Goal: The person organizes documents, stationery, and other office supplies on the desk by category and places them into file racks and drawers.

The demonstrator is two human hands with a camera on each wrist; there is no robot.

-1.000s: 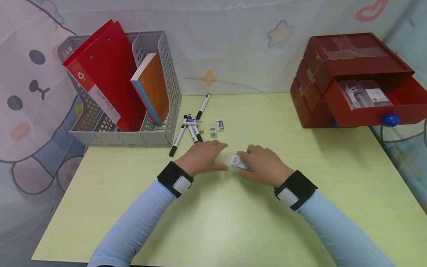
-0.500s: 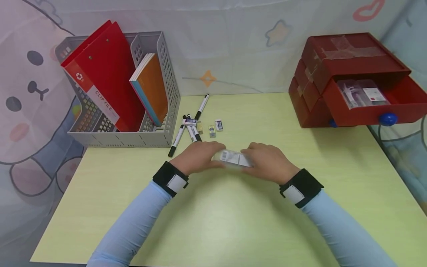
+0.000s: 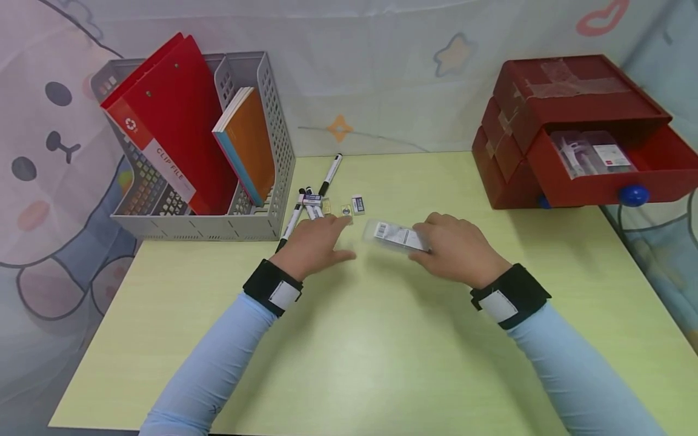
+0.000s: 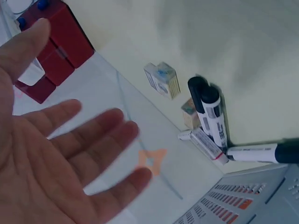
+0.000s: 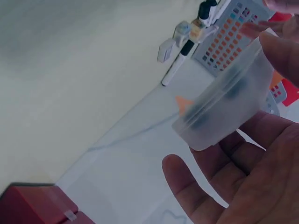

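Note:
My right hand (image 3: 459, 249) grips one end of a translucent plastic box (image 3: 399, 235) with a white barcode label on top. In the right wrist view, the thumb lies on one side of the box (image 5: 224, 105) and fingers on the other; dark shapes inside it are too blurred to name. My left hand (image 3: 311, 248) is apart from the box, its fingers extended and holding nothing. Beyond the left hand lie small erasers (image 3: 357, 204) and black-capped white markers (image 3: 331, 174), one eraser resting across the markers. Part of the marker pile is hidden behind that hand.
A grey perforated file holder (image 3: 202, 227) at back left bears a red clip file (image 3: 174, 127) and books (image 3: 251, 145). At back right, a dark red drawer unit (image 3: 578, 91) has one drawer (image 3: 660, 175) pulled out, with clear boxes (image 3: 591, 151) inside.
Both hands were at the box half a second ago. The left hand has let go and drawn back leftward. The right hand has carried the box to the right and farther away.

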